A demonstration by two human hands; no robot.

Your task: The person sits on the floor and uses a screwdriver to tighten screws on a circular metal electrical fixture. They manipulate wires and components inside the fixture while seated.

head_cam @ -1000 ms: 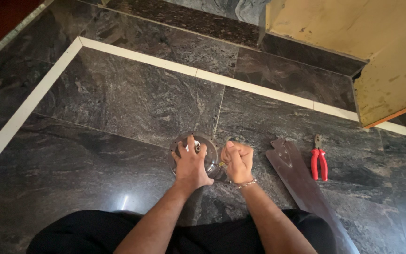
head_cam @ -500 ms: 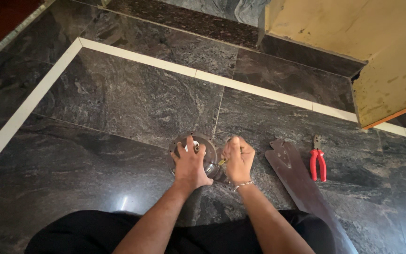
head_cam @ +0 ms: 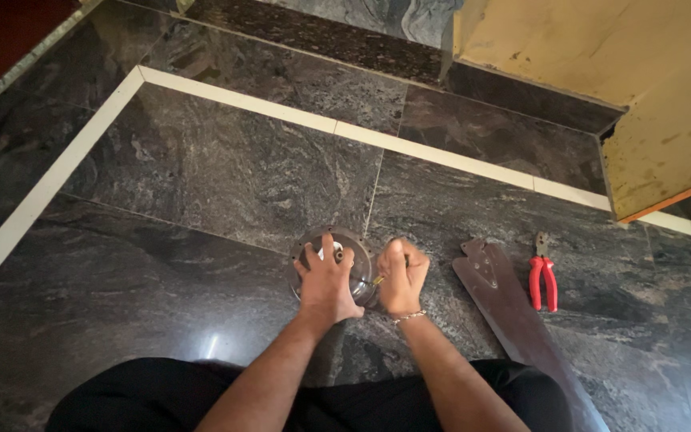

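A round metal fan motor housing (head_cam: 353, 244) lies on the dark stone floor in front of me. My left hand (head_cam: 325, 280) rests flat on top of it with the fingers spread, pressing it down. My right hand (head_cam: 400, 278) is closed in a fist around a thin tool with a yellowish handle (head_cam: 378, 280), which points at the right side of the housing. Most of the tool and the lower half of the housing are hidden by my hands.
A dark fan blade (head_cam: 513, 320) lies on the floor to the right of my hands. Red-handled pliers (head_cam: 543, 280) lie just beyond it. A pale inlay strip (head_cam: 409, 148) crosses the floor, and a yellowish wall corner (head_cam: 665, 104) stands at the upper right.
My right hand shifted slightly at the side of the housing. My left hand stayed on top of it.
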